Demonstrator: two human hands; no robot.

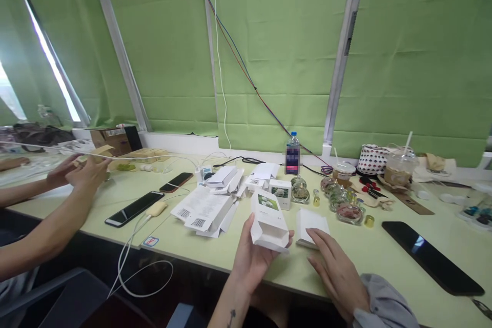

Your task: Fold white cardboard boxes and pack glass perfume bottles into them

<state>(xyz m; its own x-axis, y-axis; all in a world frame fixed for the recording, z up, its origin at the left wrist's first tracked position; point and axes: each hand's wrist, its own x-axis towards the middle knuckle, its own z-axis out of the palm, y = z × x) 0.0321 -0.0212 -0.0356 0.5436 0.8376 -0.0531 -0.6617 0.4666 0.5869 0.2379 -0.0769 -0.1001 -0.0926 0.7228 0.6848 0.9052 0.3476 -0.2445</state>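
Observation:
My left hand [253, 261] is closed around a small white cardboard box [270, 218] with a flower picture on its face, its open end toward me. Stretched out, the fingers of my right hand [336, 266] rest at the near edge of a white box insert [312, 221] lying on the table. Behind the held box stands an upright white box [281, 193] with a similar picture. Flattened white boxes [205, 210] with barcodes are piled to the left. Clear glass bottles with dried flowers [348, 211] and a gold cap [369, 221] sit to the right.
A black phone [430, 256] lies at right, with iced drinks [400, 169] behind. Two phones, one of them a black one [134, 209], and a white cable [126, 261] are at left. A water bottle [292, 154] stands at back. A co-worker's hands [86, 171] work at far left.

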